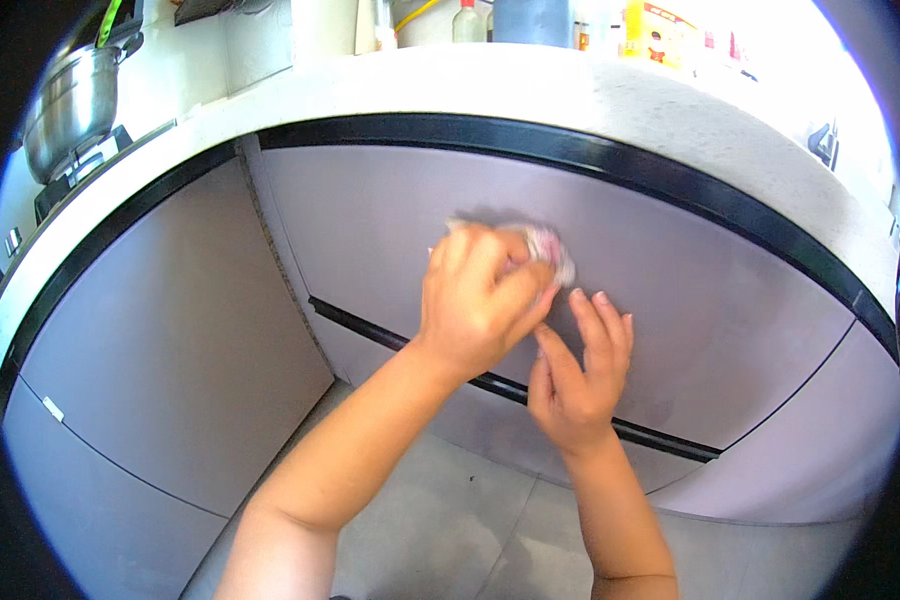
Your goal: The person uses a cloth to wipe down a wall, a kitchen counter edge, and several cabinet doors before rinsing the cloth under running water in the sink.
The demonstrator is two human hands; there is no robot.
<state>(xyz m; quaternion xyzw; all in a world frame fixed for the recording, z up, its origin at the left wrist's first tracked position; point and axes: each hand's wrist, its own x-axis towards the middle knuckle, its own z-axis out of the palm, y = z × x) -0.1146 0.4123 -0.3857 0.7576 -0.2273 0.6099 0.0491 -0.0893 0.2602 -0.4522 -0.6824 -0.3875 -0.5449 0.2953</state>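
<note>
A crumpled white and pink cloth (552,250) is bunched in my left hand (475,295), whose fingers close round it. It lies against the pale grey-lilac drawer front (390,210), and its edges are smeared by motion. Just right of it and lower, my right hand (582,375) is open, its fingers stretched up toward the same panel. Whether those fingertips touch the panel I cannot tell. My right thumb and forefinger are close beside the left hand's fingers.
Above the drawer runs a dark recessed strip (450,132) under the white countertop (530,85). A glass bottle (468,24) and a yellow package (660,35) stand at the back. A steel pot (72,112) sits at far left. Below is the grey tiled floor (440,520).
</note>
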